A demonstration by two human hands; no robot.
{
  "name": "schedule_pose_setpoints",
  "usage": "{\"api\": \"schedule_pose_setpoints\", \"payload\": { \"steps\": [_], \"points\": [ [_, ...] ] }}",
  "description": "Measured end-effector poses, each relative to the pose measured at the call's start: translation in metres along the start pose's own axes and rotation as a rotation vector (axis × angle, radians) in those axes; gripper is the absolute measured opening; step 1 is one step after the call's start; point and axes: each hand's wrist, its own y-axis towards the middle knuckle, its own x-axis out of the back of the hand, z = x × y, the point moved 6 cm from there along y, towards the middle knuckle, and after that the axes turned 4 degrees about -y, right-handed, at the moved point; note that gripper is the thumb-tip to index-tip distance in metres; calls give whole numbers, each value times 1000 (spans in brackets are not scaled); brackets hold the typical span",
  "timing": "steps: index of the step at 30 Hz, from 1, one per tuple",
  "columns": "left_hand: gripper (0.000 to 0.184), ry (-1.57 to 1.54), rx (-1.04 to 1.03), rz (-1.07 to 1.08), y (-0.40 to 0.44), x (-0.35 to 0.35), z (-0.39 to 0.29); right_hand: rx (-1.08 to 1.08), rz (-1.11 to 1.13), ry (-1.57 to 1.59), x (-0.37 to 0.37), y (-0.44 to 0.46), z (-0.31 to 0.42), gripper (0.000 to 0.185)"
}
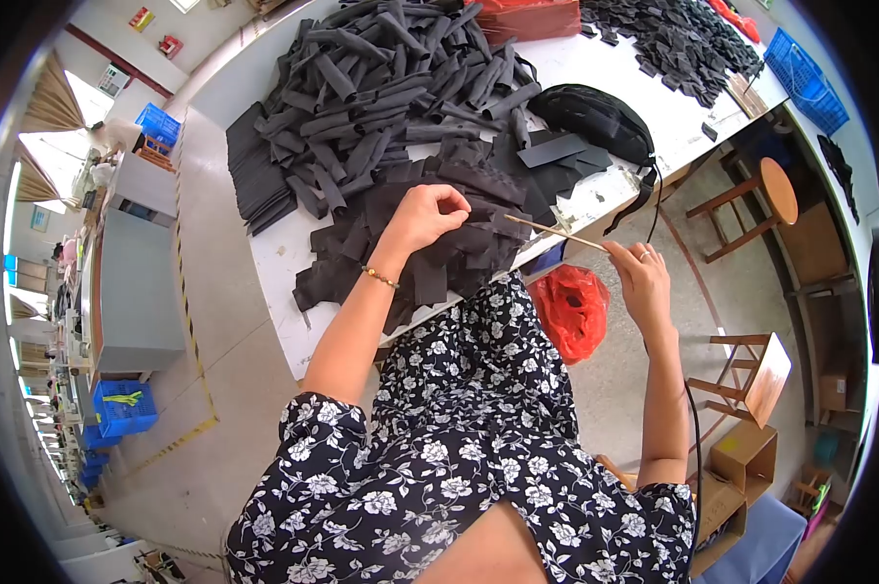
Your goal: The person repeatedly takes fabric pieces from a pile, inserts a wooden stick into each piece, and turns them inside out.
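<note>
My left hand (428,218) is over a loose heap of flat black fabric pieces (430,282) at the table's near edge. Its thumb and fingers are pinched together; anything between them is too small to make out. In my right hand (640,280), off the table's edge, is a thin wooden stick (561,234), gripped near one end. The stick's other end points left toward the black pieces, apart from my left hand. Behind the heap lies a big pile of rolled black fabric pieces (391,83), with a neat stack of black strips (259,175) at its left.
A black bag (595,119) with a cord sits right of the piles. Small black pieces (668,44) and a red bag (527,18) lie farther back. Below the edge hangs a red plastic bag (570,311). Wooden stools (778,190) and cardboard boxes (743,457) stand at right.
</note>
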Motion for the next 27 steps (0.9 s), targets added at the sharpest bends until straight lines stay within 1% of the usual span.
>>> {"api": "schedule_pose_setpoints", "payload": {
  "steps": [4,6,7,8,10,12,13,14,15,16,17,18,19,20,21,22,24,25,26,27],
  "points": [
    [7,5,-42,52,-10,-6,-16,75,35,-5,-10,7,13,28],
    [6,-95,-109,120,-11,-22,-22,126,52,-18,-21,12,31,30],
    [7,52,-242,142,-16,-32,-39,129,77,15,-27,15,45,33],
    [9,242,-379,187,-22,-43,-56,117,78,134,-33,18,59,33],
    [19,529,-528,238,-43,-59,-80,-22,163,494,-44,23,86,31],
    [33,565,-785,-202,-76,-30,-125,-121,165,874,-70,15,93,27],
    [47,557,-778,-478,-94,2,-133,-293,312,988,-77,8,96,24],
    [57,-49,-755,-850,-109,30,-108,-321,337,1048,-87,3,100,25],
    [62,-305,-620,-815,-106,40,-74,-351,400,1112,-92,-3,106,25],
    [63,-607,-428,-552,-91,31,-20,-379,461,1177,-98,-6,114,25],
    [65,-878,-174,-350,-82,17,34,-411,519,1252,-108,-9,123,26],
    [55,-1000,-125,-224,-82,-6,-7,-440,516,1250,-116,-10,134,25],
    [38,-1198,-143,-156,-89,-32,7,-401,510,1184,-119,-8,142,25],
    [32,-1336,-82,-146,-91,-49,22,-369,495,1120,-123,-8,150,25],
    [33,-1390,-51,-249,-91,-53,22,-334,355,1108,-122,-6,158,25],
    [33,-1390,-28,-280,-95,-52,23,-359,298,1002,-120,-7,161,26],
    [33,-1391,7,-329,-97,-48,23,-363,234,907,-123,-12,173,24],
    [33,-1366,-20,-316,-96,-48,26,-356,199,883,-115,-12,181,22],
    [33,-1347,-20,-313,-96,-46,27,-319,166,852,-119,-14,184,15],
    [34,-1325,-19,-310,-97,-43,27,-345,208,849,-121,-16,186,11]
  ]
}}
